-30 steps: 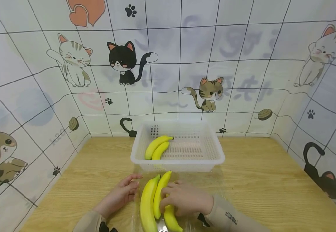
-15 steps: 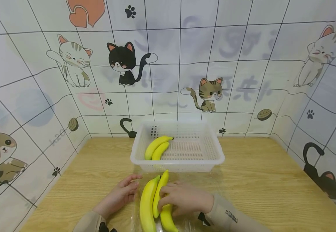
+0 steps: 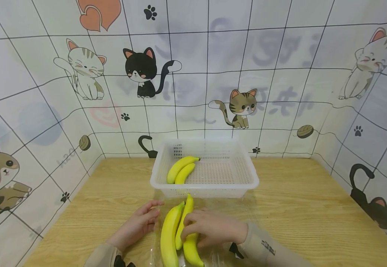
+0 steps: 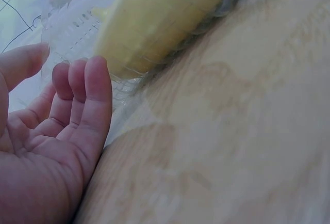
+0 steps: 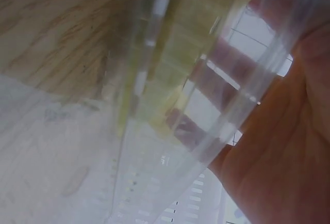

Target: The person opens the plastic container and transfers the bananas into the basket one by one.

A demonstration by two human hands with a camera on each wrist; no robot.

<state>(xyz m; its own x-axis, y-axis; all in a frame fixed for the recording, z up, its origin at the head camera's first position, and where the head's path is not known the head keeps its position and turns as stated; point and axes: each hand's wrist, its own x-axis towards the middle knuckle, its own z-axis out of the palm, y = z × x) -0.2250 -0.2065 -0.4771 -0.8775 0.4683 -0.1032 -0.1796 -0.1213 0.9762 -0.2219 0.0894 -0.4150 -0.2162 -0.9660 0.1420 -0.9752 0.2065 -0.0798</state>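
Observation:
Three yellow bananas lie side by side in a clear plastic tray (image 3: 220,207) in the head view: a large left banana (image 3: 170,235), a middle banana (image 3: 184,222) and a right banana (image 3: 191,250). My right hand (image 3: 213,228) grips the right banana, with fingers over its top and thumb on its near side; its upper part is hidden. The right wrist view shows those fingers blurred through the tray's clear wall. My left hand (image 3: 140,224) lies beside the tray's left wall, palm turned inward, its fingers (image 4: 95,87) loosely bent and holding nothing.
A white perforated basket (image 3: 206,186) stands directly behind the tray, with two bananas (image 3: 181,170) in its left part. The wooden table (image 3: 297,207) extends to both sides. A cat-patterned wall covering (image 3: 193,81) encloses the back and sides.
My right hand has shifted the right banana slightly left, closer to the others. The middle banana's tip has swung left too. My left hand has stayed in place.

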